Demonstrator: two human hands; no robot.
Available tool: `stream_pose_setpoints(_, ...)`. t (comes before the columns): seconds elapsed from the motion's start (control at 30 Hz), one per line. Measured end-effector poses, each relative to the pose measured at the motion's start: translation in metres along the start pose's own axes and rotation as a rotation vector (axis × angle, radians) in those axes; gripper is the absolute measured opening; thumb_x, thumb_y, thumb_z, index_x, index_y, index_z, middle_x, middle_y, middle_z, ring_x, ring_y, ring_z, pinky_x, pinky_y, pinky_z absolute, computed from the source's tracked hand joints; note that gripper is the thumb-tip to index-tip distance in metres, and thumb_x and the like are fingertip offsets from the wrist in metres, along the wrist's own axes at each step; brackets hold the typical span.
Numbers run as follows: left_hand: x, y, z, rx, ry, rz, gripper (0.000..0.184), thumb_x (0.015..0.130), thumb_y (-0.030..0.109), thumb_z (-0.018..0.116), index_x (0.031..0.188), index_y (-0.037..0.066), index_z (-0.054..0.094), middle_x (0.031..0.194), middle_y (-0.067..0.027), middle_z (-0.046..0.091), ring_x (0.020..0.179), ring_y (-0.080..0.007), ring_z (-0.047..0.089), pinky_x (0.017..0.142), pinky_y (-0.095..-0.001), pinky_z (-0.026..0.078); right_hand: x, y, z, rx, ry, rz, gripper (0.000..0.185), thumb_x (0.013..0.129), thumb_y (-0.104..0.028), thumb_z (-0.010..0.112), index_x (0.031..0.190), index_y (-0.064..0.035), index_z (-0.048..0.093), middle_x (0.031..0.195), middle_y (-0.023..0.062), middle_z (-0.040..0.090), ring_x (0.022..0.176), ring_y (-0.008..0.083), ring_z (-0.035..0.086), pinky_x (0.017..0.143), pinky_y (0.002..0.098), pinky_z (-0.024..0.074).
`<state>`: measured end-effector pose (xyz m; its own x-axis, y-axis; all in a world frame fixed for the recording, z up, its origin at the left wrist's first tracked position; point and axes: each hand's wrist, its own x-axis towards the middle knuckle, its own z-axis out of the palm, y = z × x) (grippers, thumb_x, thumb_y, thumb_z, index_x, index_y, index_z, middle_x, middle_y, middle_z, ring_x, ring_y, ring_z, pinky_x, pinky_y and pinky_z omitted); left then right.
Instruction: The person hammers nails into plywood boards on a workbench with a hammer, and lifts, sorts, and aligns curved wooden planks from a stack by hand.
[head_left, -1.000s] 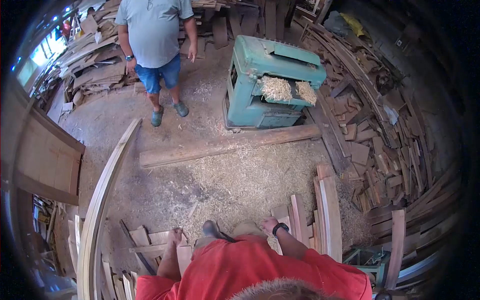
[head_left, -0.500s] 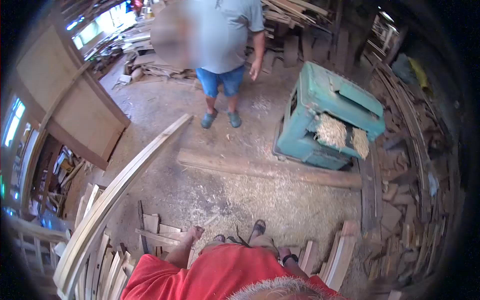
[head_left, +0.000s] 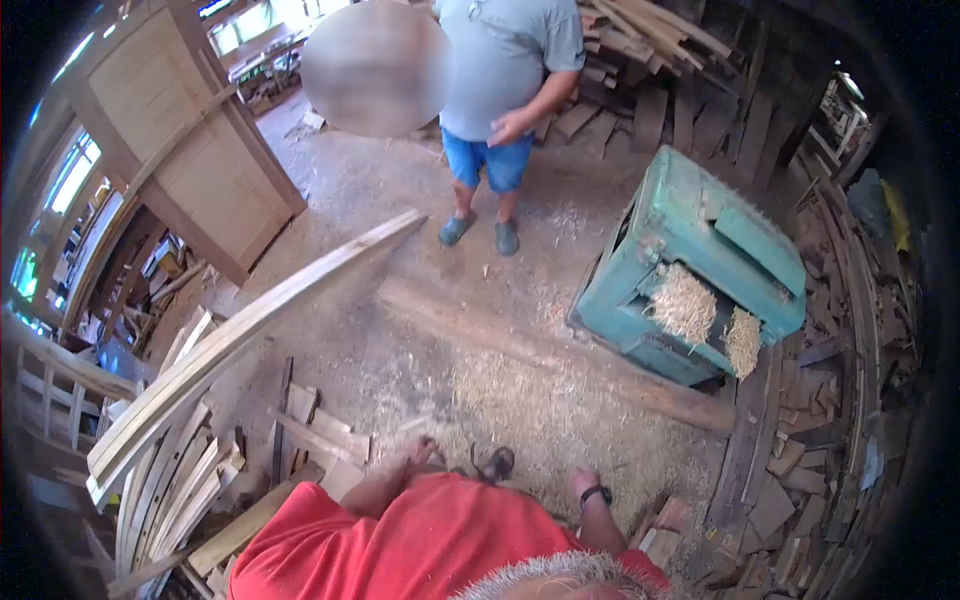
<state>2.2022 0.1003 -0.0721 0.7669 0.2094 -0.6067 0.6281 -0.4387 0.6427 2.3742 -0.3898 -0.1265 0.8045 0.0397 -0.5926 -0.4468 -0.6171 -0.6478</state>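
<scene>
My left hand (head_left: 420, 450) hangs low beside my red shirt (head_left: 440, 535), over the sawdust-strewn floor. Its fingers look loosely apart, with nothing visible in them. On the other side, my right hand (head_left: 585, 483), with a black band on the wrist, hangs a little away from my body; its fingers are too small and blurred to read. Nearest to the left hand lie short flat wood offcuts (head_left: 325, 430). A long pale curved board (head_left: 265, 325) slants upward at the left, apart from that hand. Short wood pieces (head_left: 668, 530) lie by my right arm.
A green machine (head_left: 700, 240) with shavings (head_left: 685, 305) at its openings stands to the right. A long timber (head_left: 560, 355) lies across the floor ahead. Beyond it stands a person in a grey shirt (head_left: 500, 70). A panelled door (head_left: 180, 130) leans at the left; wood scraps (head_left: 790, 500) line the right.
My view has shifted, and my right hand has swung forward from beside my body. The other person's lowered hand has come up in front of their waist.
</scene>
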Motion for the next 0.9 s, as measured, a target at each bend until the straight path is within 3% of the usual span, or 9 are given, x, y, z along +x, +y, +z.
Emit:
stream_pose_setpoints(0.03,-0.012,0.029,-0.012,0.060,-0.075,0.021,0.046,0.094,0.041,0.050,0.116,0.003,0.065,0.111,-0.0189,0.067,0.107,-0.0320,0.063,0.092,-0.0407,0.048,0.045,0.060,0.011,0.117,0.036,-0.058,0.012,0.086,-0.017,0.059,0.091,-0.0073,0.064,0.068,0.0016,0.060,0.058,0.0152,0.055,0.050,0.0360,0.0451)
stream_pose_setpoints(0.07,0.001,0.025,-0.008,0.130,-0.173,-0.031,0.047,0.094,0.042,0.049,0.114,0.002,0.065,0.110,-0.0191,0.067,0.108,-0.0317,0.063,0.092,-0.0417,0.048,0.005,0.012,0.000,-0.041,0.120,-0.105,0.014,0.087,-0.019,0.059,0.088,-0.0062,0.063,0.065,0.0015,0.058,0.055,0.0153,0.053,0.049,0.0356,0.0438)
stream_pose_setpoints(0.23,-0.035,0.062,-0.023,0.021,0.083,0.010,0.051,0.093,0.042,0.049,0.116,-0.001,0.063,0.119,-0.0236,0.062,0.114,-0.0362,0.058,0.098,-0.0402,0.045,-0.039,-0.053,-0.014,0.112,-0.167,0.118,0.017,0.087,-0.017,0.057,0.092,-0.0031,0.066,0.068,0.0030,0.060,0.053,0.0178,0.057,0.048,0.0347,0.0448)
stream_pose_setpoints(0.3,-0.047,0.060,-0.024,0.070,0.181,0.048,0.047,0.094,0.041,0.046,0.113,0.002,0.065,0.113,-0.0230,0.064,0.108,-0.0390,0.060,0.094,-0.0436,0.046,-0.059,-0.072,-0.004,0.016,-0.255,0.042,0.014,0.083,-0.013,0.056,0.073,-0.0047,0.061,0.064,0.0047,0.059,0.053,0.0153,0.055,0.047,0.0325,0.0441)
stream_pose_setpoints(0.4,-0.092,0.075,-0.035,-0.079,0.235,-0.161,0.050,0.097,0.043,0.040,0.115,0.002,0.063,0.110,-0.0241,0.064,0.104,-0.0421,0.059,0.091,-0.0462,0.047,-0.081,-0.096,0.016,-0.056,-0.333,0.023,0.015,0.082,-0.014,0.057,0.073,-0.0031,0.062,0.064,0.0063,0.060,0.054,0.0161,0.057,0.050,0.0323,0.0457)
stream_pose_setpoints(0.43,-0.103,0.071,-0.033,-0.074,0.230,-0.160,0.051,0.097,0.044,0.038,0.115,0.002,0.063,0.110,-0.0240,0.064,0.104,-0.0430,0.059,0.091,-0.0470,0.047,-0.037,-0.026,0.034,-0.168,-0.399,-0.024,0.016,0.081,-0.016,0.059,0.077,-0.0019,0.063,0.067,0.0085,0.063,0.057,0.0168,0.060,0.054,0.0318,0.0485)
stream_pose_setpoints(0.63,-0.125,0.012,-0.015,-0.214,0.375,-0.154,0.055,0.098,0.044,0.034,0.108,-0.003,0.059,0.108,-0.0296,0.061,0.103,-0.0465,0.056,0.090,-0.0507,0.044,-0.046,-0.127,0.054,-0.589,-0.510,-0.235,0.022,0.083,-0.021,0.063,0.090,-0.0007,0.067,0.078,0.0105,0.067,0.065,0.0175,0.063,0.059,0.0320,0.0504)
stream_pose_setpoints(0.73,-0.124,-0.016,0.001,-0.202,0.441,-0.128,0.055,0.098,0.045,0.033,0.109,-0.002,0.059,0.108,-0.0289,0.061,0.104,-0.0465,0.055,0.090,-0.0505,0.044,0.002,-0.105,0.077,-0.312,-0.409,-0.023,0.037,0.090,-0.022,0.056,0.123,-0.0038,0.057,0.081,0.0057,0.064,0.069,0.0190,0.063,0.054,0.0367,0.0483)
stream_pose_setpoints(0.9,-0.120,-0.068,0.017,-0.039,0.446,-0.134,0.057,0.097,0.047,0.035,0.105,-0.003,0.060,0.107,-0.0280,0.062,0.102,-0.0442,0.057,0.088,-0.0503,0.045,-0.005,-0.175,0.091,-0.186,-0.475,0.027,0.043,0.091,-0.020,0.055,0.131,-0.0046,0.049,0.087,0.0043,0.063,0.070,0.0151,0.062,0.053,0.0290,0.0472)
